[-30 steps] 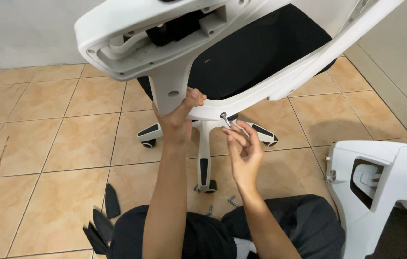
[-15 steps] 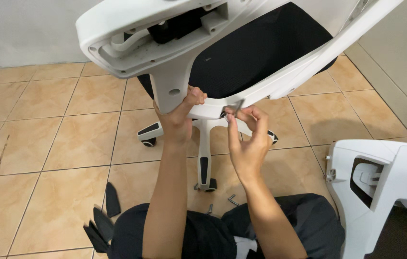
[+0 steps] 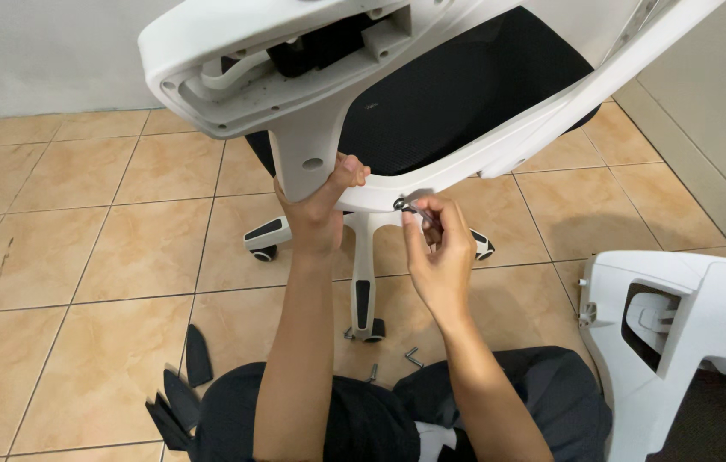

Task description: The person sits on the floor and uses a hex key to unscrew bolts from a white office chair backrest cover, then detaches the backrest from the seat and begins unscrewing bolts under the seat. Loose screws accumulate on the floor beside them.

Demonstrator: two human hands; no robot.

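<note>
Head view: right hand [image 3: 442,257] with hex key [image 3: 410,208] at chair frame [image 3: 431,192] edge.

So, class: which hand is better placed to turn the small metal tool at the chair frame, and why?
Right. The right hand already pinches the tool at the white frame; the left hand is busy bracing the frame.

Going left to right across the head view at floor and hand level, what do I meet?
Black plastic pieces on the tiles → left caster of the chair base → left hand gripping the white chair frame → right hand holding a small metal tool → right caster → separate white chair part.
</note>
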